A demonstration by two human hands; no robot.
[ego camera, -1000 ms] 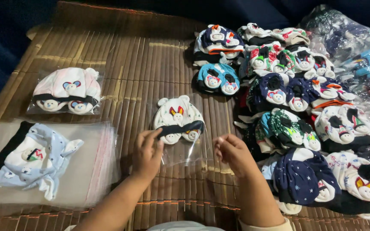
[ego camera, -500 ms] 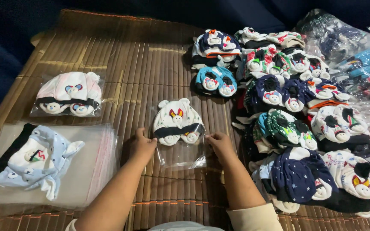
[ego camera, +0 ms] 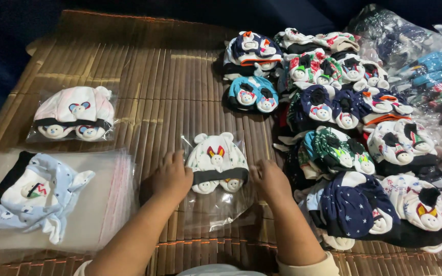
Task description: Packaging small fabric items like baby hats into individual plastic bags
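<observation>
Hands frame a clear bag lying flat on a bamboo mat. The left hand rests on the bag's left edge, fingers curled down onto the plastic, pressing rather than clamping; the right hand does the same at the right edge, knuckles up, fingers bent onto the film. Whether any fingertip pinches the plastic cannot be told from this angle.

Inside the bag sits a white cap with two small ears on top, a dark band across its lower part, and two little bear faces below the band (a red and yellow mark shows on the front). It lies in the bag's upper half, between the two hands, near the middle of the mat.

To the left, well apart, a second bag holds a pink cap of the same kind. Below that, a stack of empty bags lies flat, with a light blue cap lying loose on top.

To the right, a heap of caps in navy, green, teal and white covers the mat's right side, touching one another and overlapping. Beyond them, at the far right edge, bagged goods are piled.
</observation>
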